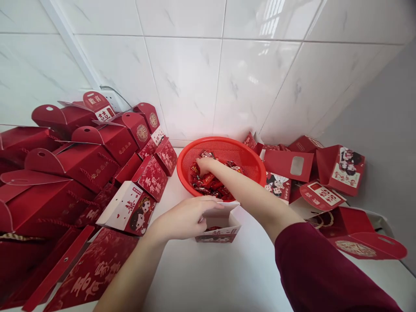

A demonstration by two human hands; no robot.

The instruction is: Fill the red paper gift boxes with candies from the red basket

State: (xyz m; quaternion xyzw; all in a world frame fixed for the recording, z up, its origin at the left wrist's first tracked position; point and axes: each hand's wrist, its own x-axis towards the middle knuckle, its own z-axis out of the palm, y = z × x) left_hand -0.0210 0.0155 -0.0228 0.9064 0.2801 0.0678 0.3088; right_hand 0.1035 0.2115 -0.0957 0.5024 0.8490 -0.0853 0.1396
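- Right hand (204, 165) apparently gathers red-wrapped sweets (216, 185) in round red plastic basket (214, 139); grip hidden.
- Left hand (182, 219) holds white-and-red paper box (224, 238).
- Lifting calls for rim clearance.

Single view: head cam, worn by person. Faces forward and down from above near side of white table (211, 277), toward tiled wall (185, 78) filling top of frame. Close range, wide coverage: red basket (234, 149) near centre, left forearm (136, 264) and maroon sleeve (318, 268) running in from bottom edge.
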